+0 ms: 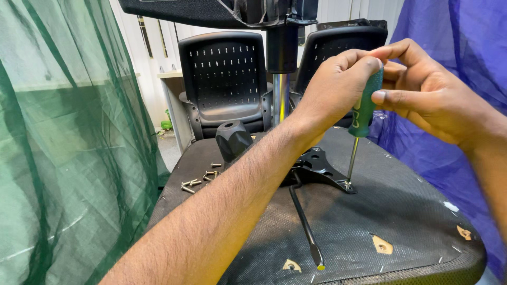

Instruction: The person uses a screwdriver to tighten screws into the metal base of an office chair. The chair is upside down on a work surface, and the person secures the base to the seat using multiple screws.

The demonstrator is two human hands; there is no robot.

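An upturned office chair seat [401, 221] lies in front of me, its black fabric underside facing up. A black metal mounting plate [319, 169] is fixed at its middle, with a chrome gas cylinder [280, 97] rising from it. My left hand [335, 87] wraps the top of a green-handled screwdriver [364, 108]. My right hand [430, 92] pinches the same handle from the right. The screwdriver stands nearly upright, with its tip in a screw [347, 184] at the plate's right corner. A thin black lever [306, 224] runs from the plate toward me.
Several loose screws [198, 179] lie on the seat's left side beside a black knob [233, 140]. Two black chair backs [224, 79] stand behind. Green netting [68, 148] hangs on the left, purple fabric [470, 47] on the right.
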